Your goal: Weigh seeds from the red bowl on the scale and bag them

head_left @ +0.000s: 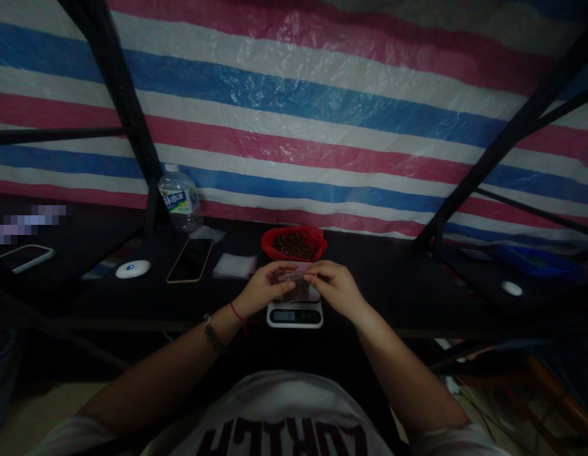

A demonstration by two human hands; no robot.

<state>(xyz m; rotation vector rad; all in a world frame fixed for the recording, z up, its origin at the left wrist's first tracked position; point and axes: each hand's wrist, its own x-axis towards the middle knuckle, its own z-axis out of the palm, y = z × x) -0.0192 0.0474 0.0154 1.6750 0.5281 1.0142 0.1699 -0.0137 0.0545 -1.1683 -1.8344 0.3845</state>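
Observation:
Both my hands meet over a small white digital scale [294, 315] on the dark table. My left hand [263, 289] and my right hand [336, 287] each pinch the top edge of a small clear plastic bag [298, 285] with dark contents that rests on the scale. Just behind it stands a red bag [294, 244], open at the top and full of dark brown beans.
A stack of small clear bags [235, 265], a phone [190, 259], a round white device [132, 268] and a water bottle [180, 199] lie to the left. Another phone [24, 256] is far left. Black frame bars and a striped tarp stand behind.

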